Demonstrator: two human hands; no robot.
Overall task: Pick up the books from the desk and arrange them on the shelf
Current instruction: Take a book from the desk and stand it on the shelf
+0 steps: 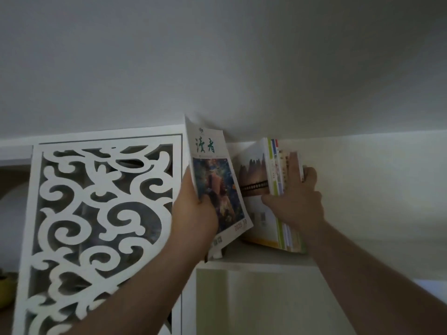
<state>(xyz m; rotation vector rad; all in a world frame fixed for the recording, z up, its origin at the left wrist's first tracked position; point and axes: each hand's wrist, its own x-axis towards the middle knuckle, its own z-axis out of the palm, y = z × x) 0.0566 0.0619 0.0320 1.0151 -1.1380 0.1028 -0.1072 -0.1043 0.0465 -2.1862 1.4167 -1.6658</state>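
Your left hand (193, 209) grips the thin, floppy magazine (215, 180) low at its spine, your right hand (295, 201) grips the books (278, 170) on the shelf (254, 258).

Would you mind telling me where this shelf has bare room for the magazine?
Bare shelf board shows between the carved panel and the leaning books, where the magazine is. Right of the books looks open too. Around the right hand it is crowded.

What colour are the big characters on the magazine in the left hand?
Green, printed on the white top of the magazine; the head view shows them clearly.
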